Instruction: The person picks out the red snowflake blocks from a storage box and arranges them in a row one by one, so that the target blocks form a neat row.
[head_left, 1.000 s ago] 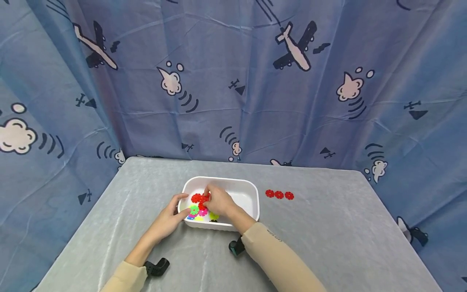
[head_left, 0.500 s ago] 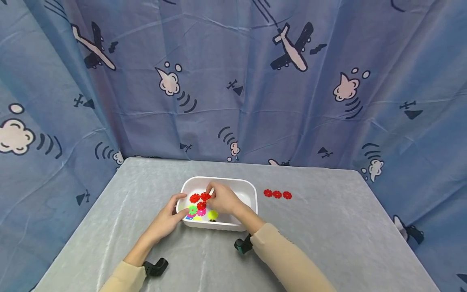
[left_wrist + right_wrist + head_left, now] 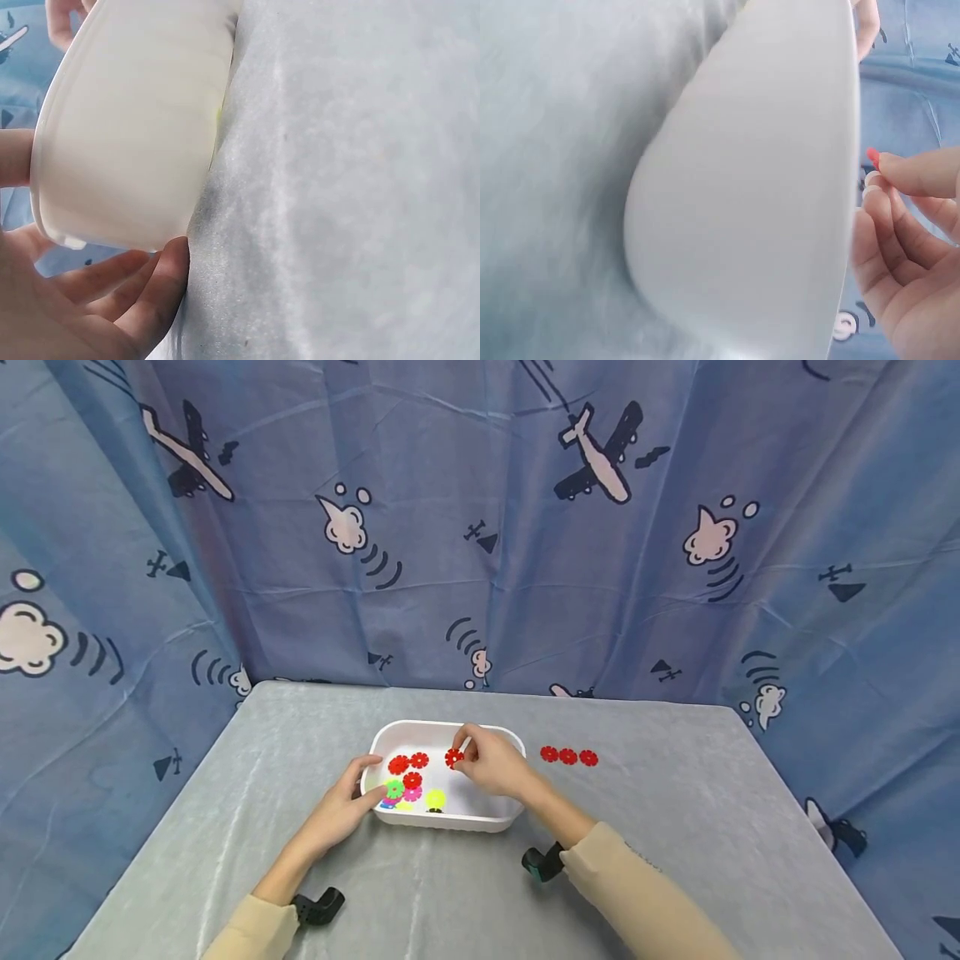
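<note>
A white plastic tray (image 3: 450,821) stands on the table. My left hand (image 3: 341,806) grips its left end, thumb over the rim; in the left wrist view, fingertips (image 3: 169,274) press against the outside wall. Above the tray's middle, my right hand (image 3: 495,764) pinches a red notched disc (image 3: 453,758) between thumb and fingers. The right wrist view shows that disc edge-on beyond the tray wall (image 3: 757,195). Inside the tray's left part lie several red discs (image 3: 412,781), a green disc (image 3: 394,789), a pink disc (image 3: 412,794) and a yellow disc (image 3: 435,799).
Three red discs (image 3: 567,757) lie in a row on the grey tablecloth (image 3: 660,827), right of the tray. A blue curtain (image 3: 420,527) with printed planes hangs behind the table. Black wrist cameras (image 3: 318,907) sit on both wrists.
My right hand has lifted a red disc from the pile and carried it rightward, over the tray's middle. My left hand keeps its hold on the tray's end.
</note>
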`<state>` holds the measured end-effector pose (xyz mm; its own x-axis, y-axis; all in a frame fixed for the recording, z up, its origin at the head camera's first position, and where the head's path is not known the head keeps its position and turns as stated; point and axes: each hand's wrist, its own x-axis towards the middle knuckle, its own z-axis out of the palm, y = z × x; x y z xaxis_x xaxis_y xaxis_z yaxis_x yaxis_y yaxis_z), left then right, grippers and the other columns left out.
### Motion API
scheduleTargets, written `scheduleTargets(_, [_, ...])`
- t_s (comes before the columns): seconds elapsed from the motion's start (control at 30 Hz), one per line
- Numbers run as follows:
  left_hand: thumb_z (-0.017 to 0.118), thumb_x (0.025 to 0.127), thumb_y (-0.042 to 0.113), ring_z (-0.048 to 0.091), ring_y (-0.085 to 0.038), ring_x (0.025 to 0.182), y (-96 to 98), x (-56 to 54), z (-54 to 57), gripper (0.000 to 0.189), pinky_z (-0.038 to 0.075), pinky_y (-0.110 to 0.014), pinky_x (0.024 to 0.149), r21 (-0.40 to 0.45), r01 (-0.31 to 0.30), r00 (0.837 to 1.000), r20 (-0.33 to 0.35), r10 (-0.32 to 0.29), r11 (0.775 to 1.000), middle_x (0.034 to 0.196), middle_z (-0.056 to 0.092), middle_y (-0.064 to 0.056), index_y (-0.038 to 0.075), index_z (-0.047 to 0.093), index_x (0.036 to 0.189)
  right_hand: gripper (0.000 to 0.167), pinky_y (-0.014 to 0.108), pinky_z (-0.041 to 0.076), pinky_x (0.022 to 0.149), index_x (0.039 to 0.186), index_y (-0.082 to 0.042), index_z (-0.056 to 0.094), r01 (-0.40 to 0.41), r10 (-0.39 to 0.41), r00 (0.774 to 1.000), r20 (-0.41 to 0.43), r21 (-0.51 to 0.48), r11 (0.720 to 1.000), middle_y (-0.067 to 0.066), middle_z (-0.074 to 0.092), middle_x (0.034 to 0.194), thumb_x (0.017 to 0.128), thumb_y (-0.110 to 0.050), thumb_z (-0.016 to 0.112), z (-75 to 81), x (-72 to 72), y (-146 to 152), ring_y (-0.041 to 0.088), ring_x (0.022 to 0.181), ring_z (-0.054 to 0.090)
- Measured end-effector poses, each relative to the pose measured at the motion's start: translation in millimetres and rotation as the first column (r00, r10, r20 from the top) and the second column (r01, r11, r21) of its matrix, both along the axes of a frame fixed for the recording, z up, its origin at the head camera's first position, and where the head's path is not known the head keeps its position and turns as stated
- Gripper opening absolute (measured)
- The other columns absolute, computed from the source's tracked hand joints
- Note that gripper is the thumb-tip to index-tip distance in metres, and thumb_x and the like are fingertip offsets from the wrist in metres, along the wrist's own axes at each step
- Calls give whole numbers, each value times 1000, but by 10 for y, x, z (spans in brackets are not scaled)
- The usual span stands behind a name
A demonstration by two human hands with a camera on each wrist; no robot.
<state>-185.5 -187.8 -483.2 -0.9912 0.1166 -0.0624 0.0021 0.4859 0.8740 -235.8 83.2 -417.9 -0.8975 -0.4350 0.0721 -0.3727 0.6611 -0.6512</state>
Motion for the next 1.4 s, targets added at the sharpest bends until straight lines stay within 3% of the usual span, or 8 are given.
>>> scheduleTargets(0.33, [62, 102, 29, 54, -35, 121, -20, 16, 4, 52, 42, -51, 98, -2, 5, 1000, 7, -5, 1000, 150, 44, -23, 17, 42, 150, 18, 32, 49, 65, 106, -11, 63, 66, -64, 998, 23, -88, 994, -1, 59, 78, 91, -6, 73, 83, 45, 371, 17, 71, 56])
scheduleTargets(0.67, [62, 102, 27, 54, -35, 122, -6, 10, 10, 53, 42, -50, 98, -1, 1, 1000, -6, -1, 1000, 150, 46, -23, 16, 42, 150, 18, 31, 48, 65, 108, -6, 63, 125, -123, 992, 22, -115, 986, 5, 62, 83, 92, -2, 70, 127, -38, 818, 20, 73, 56])
scheduleTargets(1.03, [62, 102, 27, 55, -32, 117, -19, 5, 20, 51, 43, -47, 95, -12, 10, 1000, -1, -10, 1000, 149, 46, -22, 18, 42, 149, 23, 33, 50, 64, 114, -5, 63, 250, -256, 966, -28, -138, 958, 8, 64, 87, 93, -6, 71, -13, -128, 1383, 23, 77, 58])
scheduleTargets(1.4, [62, 103, 27, 56, -37, 122, -17, 4, 25, 53, 45, -48, 96, 21, 26, 1000, -10, -26, 999, 150, 44, -27, 14, 41, 149, 26, 28, 51, 62, 119, 1, 61, 376, -378, 925, 35, -233, 897, 15, 64, 94, 96, -6, 69, -233, -214, 1860, 18, 76, 58])
